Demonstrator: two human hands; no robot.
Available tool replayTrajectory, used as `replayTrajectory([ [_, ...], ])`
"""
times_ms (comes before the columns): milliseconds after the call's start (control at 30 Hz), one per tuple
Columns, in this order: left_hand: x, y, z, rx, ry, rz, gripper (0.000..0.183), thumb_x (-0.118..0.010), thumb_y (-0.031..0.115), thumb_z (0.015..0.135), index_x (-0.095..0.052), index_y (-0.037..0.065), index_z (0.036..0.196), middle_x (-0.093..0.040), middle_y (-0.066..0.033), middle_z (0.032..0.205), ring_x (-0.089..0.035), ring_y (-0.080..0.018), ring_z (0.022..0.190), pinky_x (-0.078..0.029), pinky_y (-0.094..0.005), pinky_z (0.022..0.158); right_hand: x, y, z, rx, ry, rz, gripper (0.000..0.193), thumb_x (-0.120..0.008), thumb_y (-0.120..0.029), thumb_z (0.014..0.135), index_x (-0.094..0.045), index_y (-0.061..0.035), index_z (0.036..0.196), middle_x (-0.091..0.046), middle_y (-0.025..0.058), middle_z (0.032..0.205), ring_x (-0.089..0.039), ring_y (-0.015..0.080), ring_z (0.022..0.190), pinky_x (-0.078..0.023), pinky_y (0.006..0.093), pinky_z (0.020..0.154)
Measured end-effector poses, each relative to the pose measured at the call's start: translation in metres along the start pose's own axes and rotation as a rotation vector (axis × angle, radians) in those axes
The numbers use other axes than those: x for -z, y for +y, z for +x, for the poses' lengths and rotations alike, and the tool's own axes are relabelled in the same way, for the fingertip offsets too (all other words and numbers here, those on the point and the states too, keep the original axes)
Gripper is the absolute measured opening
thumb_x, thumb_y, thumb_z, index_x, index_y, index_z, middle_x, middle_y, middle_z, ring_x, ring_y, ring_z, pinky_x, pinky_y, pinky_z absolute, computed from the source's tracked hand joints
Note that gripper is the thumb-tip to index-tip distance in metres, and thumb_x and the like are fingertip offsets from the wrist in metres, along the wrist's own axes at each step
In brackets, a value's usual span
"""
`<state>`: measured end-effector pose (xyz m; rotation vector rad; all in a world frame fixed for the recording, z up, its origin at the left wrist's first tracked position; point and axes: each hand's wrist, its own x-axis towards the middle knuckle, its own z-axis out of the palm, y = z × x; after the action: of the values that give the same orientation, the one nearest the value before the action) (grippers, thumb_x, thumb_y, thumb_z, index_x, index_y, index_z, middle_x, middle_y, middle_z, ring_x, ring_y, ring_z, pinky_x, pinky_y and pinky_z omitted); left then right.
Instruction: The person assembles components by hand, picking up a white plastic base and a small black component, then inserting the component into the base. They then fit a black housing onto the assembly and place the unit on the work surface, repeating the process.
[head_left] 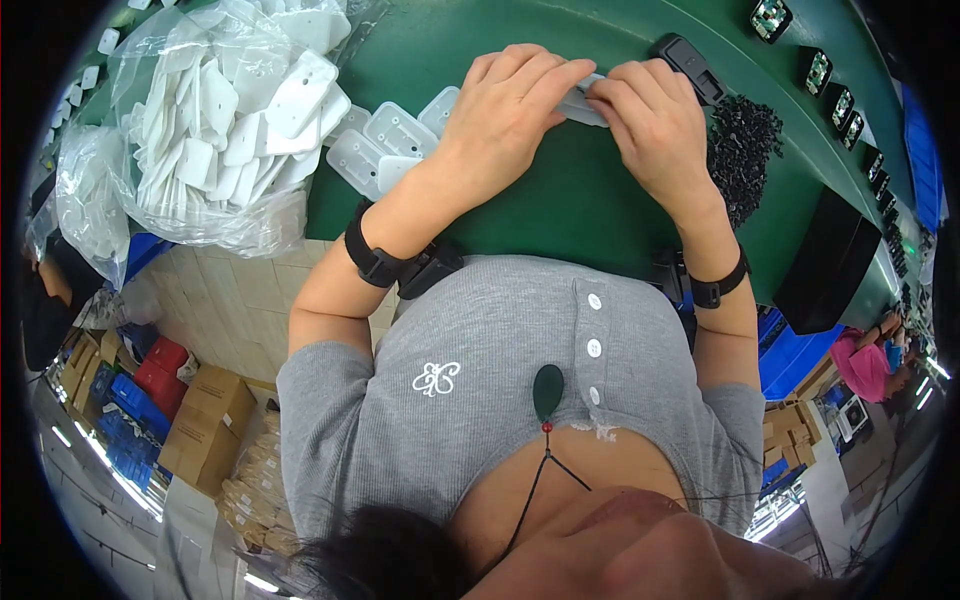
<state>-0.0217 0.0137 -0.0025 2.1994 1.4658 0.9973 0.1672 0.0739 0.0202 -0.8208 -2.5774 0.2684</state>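
Observation:
Both hands meet over the green table, holding one white plastic cover between them. My left hand pinches its left end, and the fingers of my right hand close on its right end. Fingers hide much of the cover. Beside my left wrist lie several loose white plastic covers, hollow side up. A pile of small black parts sits just right of my right hand. Beyond that hand's fingertips rests a black plastic device with a recess in it.
At the left, a clear plastic bag overflows with white covers. Small black housings with green circuit boards line the far right of the green table. A black bin stands at the right edge. Another person in pink is farther right.

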Motion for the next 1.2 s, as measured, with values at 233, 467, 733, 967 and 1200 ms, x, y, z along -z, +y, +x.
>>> replayTrajectory([
  [233, -0.0006, -0.0007, -0.0001, -0.011, 0.008, 0.009, 0.056, -0.072, 0.002, 0.069, -0.058, 0.008, 0.123, -0.06, -0.0057, 0.107, -0.055, -0.0259, 0.108, -0.042, -0.0388, 0.091, 0.0032, 0.0021, -0.0054, 0.002, -0.031, 0.007, 0.013, -0.07, -0.008, 0.077, -0.064, -0.0072, 0.088, -0.059, 0.0023, 0.086, -0.056, 0.0214, 0.08, -0.042, 0.0336, 0.067],
  [467, -0.0014, -0.0009, 0.0002, -0.009, 0.009, 0.006, 0.054, -0.072, 0.002, 0.069, -0.059, 0.008, 0.121, -0.061, -0.0051, 0.106, -0.056, -0.0254, 0.107, -0.042, -0.0385, 0.09, 0.0034, 0.0015, -0.0046, 0.034, -0.062, -0.083, 0.013, -0.07, -0.008, 0.077, -0.063, -0.0072, 0.089, -0.058, 0.002, 0.084, -0.056, 0.0208, 0.079, -0.043, 0.033, 0.068],
  [733, -0.0022, -0.0017, -0.0004, -0.013, 0.013, 0.007, 0.053, -0.072, 0.003, 0.07, -0.059, 0.009, 0.12, -0.061, -0.0043, 0.107, -0.055, -0.0248, 0.108, -0.041, -0.0382, 0.091, 0.0046, -0.0014, -0.0045, 0.014, -0.057, -0.058, 0.012, -0.07, -0.008, 0.079, -0.061, -0.0065, 0.087, -0.057, 0.0024, 0.08, -0.055, 0.0202, 0.075, -0.042, 0.0324, 0.066],
  [967, -0.0006, -0.0009, -0.0004, 0.007, -0.035, -0.001, 0.058, -0.071, 0.002, 0.074, -0.055, 0.011, 0.129, -0.061, -0.0041, 0.113, -0.054, -0.025, 0.11, -0.041, -0.038, 0.092, 0.0029, -0.001, -0.0053, 0.009, -0.044, -0.055, 0.012, -0.071, -0.008, 0.079, -0.061, -0.0058, 0.087, -0.057, 0.0027, 0.08, -0.054, 0.0205, 0.074, -0.042, 0.0327, 0.064],
  [1200, -0.0018, -0.0013, -0.0004, 0.002, -0.007, 0.013, 0.052, -0.073, 0.003, 0.07, -0.059, 0.01, 0.12, -0.061, -0.0033, 0.107, -0.055, -0.0241, 0.107, -0.041, -0.0383, 0.09, 0.009, 0.0006, 0.0023, 0.07, -0.119, -0.074, 0.015, -0.07, -0.006, 0.077, -0.062, -0.0057, 0.09, -0.057, 0.0034, 0.081, -0.054, 0.0206, 0.075, -0.043, 0.0325, 0.064],
])
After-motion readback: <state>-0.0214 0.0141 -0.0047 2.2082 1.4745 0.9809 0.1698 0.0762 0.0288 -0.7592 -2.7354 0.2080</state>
